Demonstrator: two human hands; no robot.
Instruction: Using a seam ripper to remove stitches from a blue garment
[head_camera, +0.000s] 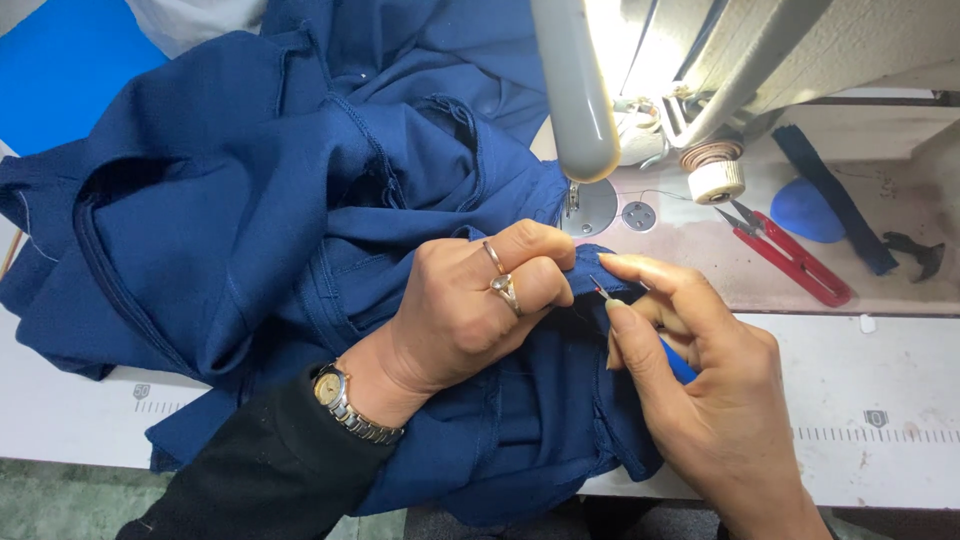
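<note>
Navy garment (250, 200) heaped over left half of pale surface (880, 400), one folded edge pulled toward centre, just below sewing machine (700, 50) needle area. Left hand (470, 310) resting on that fold, fingers curled together, pinching cloth at fingertips, rings and wristwatch (335, 395) showing, black sleeve behind. Right hand (700, 370) coming in from lower right, thumb and fingers closed on a seam ripper (640, 325): blue handle mostly hidden in palm, thin metal shank w/ red ball tip poking out past forefinger. Key relation: ripper tip sits just right of left fingertips, touching or nearly touching the pinched fold; can't tell if tip is under a stitch. Long axis of ripper runs lower right to upper left, tip pointing up-left at left hand's knuckles and seam. Seam edge itself runs approx. top to bottom between both hands, so tool meets it at a slant. Right hand nearer to tool, left nearer to cloth bulk. Red thread snips (790, 255), thread spool (716, 180), blue chalk (806, 210) lying well apart at upper right.
</note>
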